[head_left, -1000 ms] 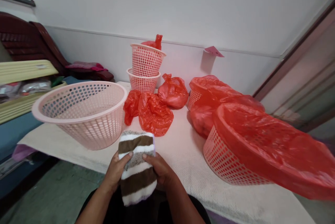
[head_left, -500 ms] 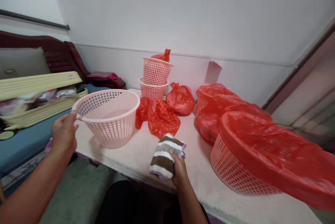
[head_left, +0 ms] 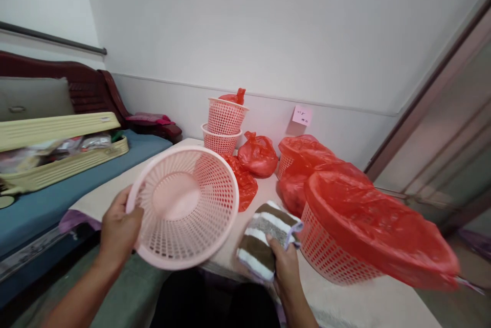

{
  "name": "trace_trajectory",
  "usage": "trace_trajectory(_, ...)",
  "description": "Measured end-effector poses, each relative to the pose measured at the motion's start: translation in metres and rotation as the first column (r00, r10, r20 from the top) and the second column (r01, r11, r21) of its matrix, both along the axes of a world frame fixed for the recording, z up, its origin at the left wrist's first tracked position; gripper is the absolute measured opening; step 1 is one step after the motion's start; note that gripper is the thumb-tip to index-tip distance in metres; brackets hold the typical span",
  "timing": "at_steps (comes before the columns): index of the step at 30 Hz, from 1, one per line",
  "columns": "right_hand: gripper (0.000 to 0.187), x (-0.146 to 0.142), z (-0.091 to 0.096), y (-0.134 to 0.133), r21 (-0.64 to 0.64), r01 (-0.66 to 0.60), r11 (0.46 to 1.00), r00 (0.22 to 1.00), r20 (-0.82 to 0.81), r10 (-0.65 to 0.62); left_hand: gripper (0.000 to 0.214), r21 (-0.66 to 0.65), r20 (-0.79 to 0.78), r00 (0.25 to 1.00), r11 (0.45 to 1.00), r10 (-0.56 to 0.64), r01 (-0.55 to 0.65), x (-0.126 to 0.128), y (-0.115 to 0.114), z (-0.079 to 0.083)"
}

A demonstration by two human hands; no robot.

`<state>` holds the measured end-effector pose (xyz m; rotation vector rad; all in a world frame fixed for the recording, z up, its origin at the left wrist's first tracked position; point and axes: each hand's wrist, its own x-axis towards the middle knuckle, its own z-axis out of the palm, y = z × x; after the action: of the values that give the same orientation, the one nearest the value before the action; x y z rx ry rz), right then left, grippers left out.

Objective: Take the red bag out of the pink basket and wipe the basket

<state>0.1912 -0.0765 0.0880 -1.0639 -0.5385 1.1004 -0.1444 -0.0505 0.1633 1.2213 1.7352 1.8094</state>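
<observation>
My left hand [head_left: 120,223] grips the rim of a pink plastic basket [head_left: 176,197], its thumb over the edge. The basket is tilted toward me, so its bare round bottom and slotted walls show. In my right hand [head_left: 286,266] is a folded striped cloth [head_left: 264,238] in brown, white and grey with a lilac edge. The cloth is held just right of the basket, apart from it, over the front of the table. Close by on the right stands a large pink basket [head_left: 337,259] lined with a red plastic bag [head_left: 383,215].
Two stacked pink baskets [head_left: 226,117] stand at the back of the covered table [head_left: 92,202]. Red plastic bags [head_left: 258,156] lie in front of them. A pink note [head_left: 302,115] is on the wall. To the left, an open cream suitcase [head_left: 69,164] rests on a blue bed.
My left hand has lifted the basket from the table, brought it right and tipped its opening toward me. The cloth in my right hand has moved a little right. My view has shifted slightly.
</observation>
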Motion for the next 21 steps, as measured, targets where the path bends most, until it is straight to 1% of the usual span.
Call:
trace_trajectory(1,0.057,0.0,0.014,0.002,0.041,0.029,0.999,0.992,0.126,-0.034,0.055,-0.024,-0.039,0.997,0.997,-0.071,0.07,0.01,-0.01,0.001)
trace_trajectory(2,0.051,-0.002,0.029,0.003,0.094,0.036,0.995,0.964,0.26,-0.059,0.056,-0.03,-0.096,0.986,0.99,-0.137,0.135,0.02,-0.019,0.001)
trace_trajectory(3,0.043,-0.005,0.044,0.004,0.152,0.032,0.988,0.915,0.393,-0.09,0.057,-0.013,-0.185,0.957,0.974,-0.223,0.224,0.029,-0.027,0.0)
trace_trajectory(5,0.033,-0.019,0.072,0.002,0.285,-0.05,0.957,0.772,0.619,-0.144,0.057,0.037,-0.409,0.844,0.918,-0.346,0.394,0.044,-0.039,-0.004)
trace_trajectory(6,0.03,-0.027,0.084,0.001,0.353,-0.1,0.93,0.684,0.704,-0.194,0.058,0.05,-0.508,0.776,0.886,-0.374,0.46,0.051,-0.043,-0.007)
trace_trajectory(7,0.031,-0.036,0.094,-0.001,0.405,-0.177,0.897,0.584,0.777,-0.235,0.059,0.055,-0.582,0.718,0.862,-0.382,0.503,0.056,-0.045,-0.011)
trace_trajectory(8,0.035,-0.046,0.102,-0.002,0.434,-0.253,0.865,0.481,0.832,-0.276,0.061,0.053,-0.632,0.674,0.847,-0.382,0.529,0.06,-0.047,-0.014)
trace_trajectory(10,0.046,-0.062,0.111,-0.004,0.433,-0.387,0.814,0.297,0.894,-0.334,0.066,0.05,-0.684,0.631,0.839,-0.367,0.542,0.067,-0.05,-0.018)
trace_trajectory(11,0.052,-0.069,0.112,-0.004,0.417,-0.429,0.801,0.225,0.908,-0.353,0.068,0.053,-0.7,0.618,0.836,-0.359,0.546,0.069,-0.05,-0.019)
trace_trajectory(13,0.061,-0.077,0.111,0.0,0.389,-0.464,0.796,0.129,0.919,-0.373,0.072,0.051,-0.721,0.594,0.827,-0.357,0.56,0.072,-0.051,-0.017)
trace_trajectory(15,0.064,-0.077,0.107,0.008,0.371,-0.46,0.806,0.093,0.924,-0.372,0.073,0.04,-0.72,0.587,0.823,-0.369,0.567,0.073,-0.05,-0.015)
trace_trajectory(17,0.058,-0.069,0.098,0.021,0.365,-0.417,0.832,0.111,0.929,-0.352,0.07,0.036,-0.697,0.607,0.826,-0.382,0.562,0.072,-0.049,-0.015)
trace_trajectory(18,0.054,-0.063,0.092,0.028,0.364,-0.38,0.85,0.14,0.931,-0.336,0.068,0.044,-0.68,0.626,0.83,-0.382,0.556,0.071,-0.049,-0.015)
trace_trajectory(19,0.051,-0.055,0.085,0.036,0.357,-0.332,0.873,0.19,0.932,-0.309,0.065,0.059,-0.66,0.649,0.835,-0.379,0.547,0.068,-0.049,-0.017)
trace_trajectory(20,0.048,-0.047,0.076,0.043,0.339,-0.266,0.903,0.28,0.923,-0.264,0.061,0.077,-0.636,0.676,0.841,-0.372,0.535,0.065,-0.048,-0.019)
trace_trajectory(21,0.045,-0.04,0.065,0.05,0.301,-0.191,0.934,0.397,0.894,-0.207,0.058,0.095,-0.609,0.705,0.849,-0.363,0.519,0.062,-0.048,-0.021)
